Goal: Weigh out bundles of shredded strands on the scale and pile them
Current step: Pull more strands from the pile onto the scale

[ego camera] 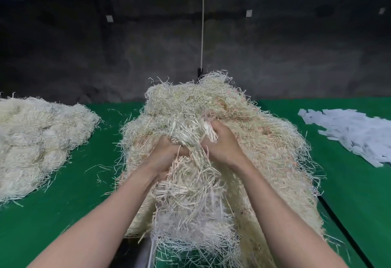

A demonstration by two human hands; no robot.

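A green-covered table [63, 214] was seen spanning the whole width, backed by a dark wall [296, 56]. At its middle a tall heap of shredded strands [270, 145], cream with faint pink flecks, was piled and spilled over the near edge. A lower, flatter pile of strands [38, 136] was laid at the left, apart from the heap, with loose strands scattered on the green between them. A spread of white paper slips [349, 132] was laid at the right, well apart from the heap. A bundle [190, 183] was held against the heap's near face, its paler strands hanging towards the viewer. The left hand [167, 151] and right hand [222, 143] were set close together, each with fingers curled in and clenched on the top of that bundle. A thin white cord [202, 24] was hung down the wall behind the heap.
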